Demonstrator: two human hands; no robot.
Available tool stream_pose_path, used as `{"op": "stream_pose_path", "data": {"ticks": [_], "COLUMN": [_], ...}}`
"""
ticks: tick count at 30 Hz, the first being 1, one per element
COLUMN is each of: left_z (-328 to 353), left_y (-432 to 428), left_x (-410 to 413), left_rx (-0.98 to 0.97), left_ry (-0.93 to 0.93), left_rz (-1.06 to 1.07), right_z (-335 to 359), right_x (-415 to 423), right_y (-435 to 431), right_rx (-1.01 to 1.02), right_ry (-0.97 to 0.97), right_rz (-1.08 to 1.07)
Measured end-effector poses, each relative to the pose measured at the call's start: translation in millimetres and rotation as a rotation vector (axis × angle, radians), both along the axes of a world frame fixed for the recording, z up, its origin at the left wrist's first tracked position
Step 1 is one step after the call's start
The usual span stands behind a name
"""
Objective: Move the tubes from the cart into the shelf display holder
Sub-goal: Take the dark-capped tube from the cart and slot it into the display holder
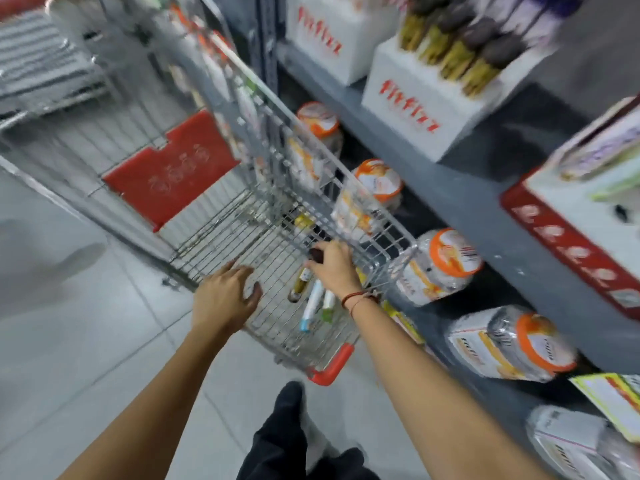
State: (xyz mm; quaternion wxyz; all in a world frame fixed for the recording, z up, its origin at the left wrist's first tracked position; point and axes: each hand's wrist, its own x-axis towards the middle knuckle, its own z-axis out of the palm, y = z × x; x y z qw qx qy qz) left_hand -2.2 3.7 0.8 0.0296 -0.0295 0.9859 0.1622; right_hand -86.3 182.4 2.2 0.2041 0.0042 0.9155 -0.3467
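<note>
A wire shopping cart point(221, 237) stands in the aisle beside the shelf. A few tubes lie in its near end: a yellow-green tube with a dark cap point(300, 284), a white and blue tube point(311, 306), and a white and green tube point(328, 304). My right hand point(334, 268) is inside the cart, fingers closed around a dark-capped tube. My left hand point(225, 296) hovers over the cart's near edge, fingers spread, holding nothing. On the shelf above, a white display holder point(429, 109) with red lettering holds several dark-capped tubes point(478, 57).
A second white holder point(332, 36) stands further back on the shelf. Clear jars with orange lids point(446, 265) lie on the lower shelf next to the cart. A red box point(568, 237) sits at the right. The cart has a red child-seat flap point(169, 174). My dark shoe point(287, 403) is below.
</note>
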Motion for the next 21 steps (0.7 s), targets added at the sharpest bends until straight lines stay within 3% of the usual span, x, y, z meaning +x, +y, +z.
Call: {"op": "stream_pose_path", "data": {"ticks": [5,11,16,21], "left_z": [8.9,56.6,95.9,107.6], "left_y": [24.8,117.2,209.2,287.1], "left_x": [-17.5,-58.4,-68.1,-59.4], "left_rx": [0.079,0.231,0.401,0.301], "left_ry": [0.039,0.163,0.369,0.377], "left_rz": [-0.015,-0.146,-0.424,-0.727], "right_z": [93.7,199.2,253.0,278.0], "right_x": [4.6,37.4,74.1,106.3], "right_y": [65.1,152.8,213.3,257.3], "right_rx": [0.029,0.099,0.137,0.173], "right_ry": [0.239,0.514,0.663,0.662], "right_rz": [-0.065,-0.25,-0.427,-0.519]}}
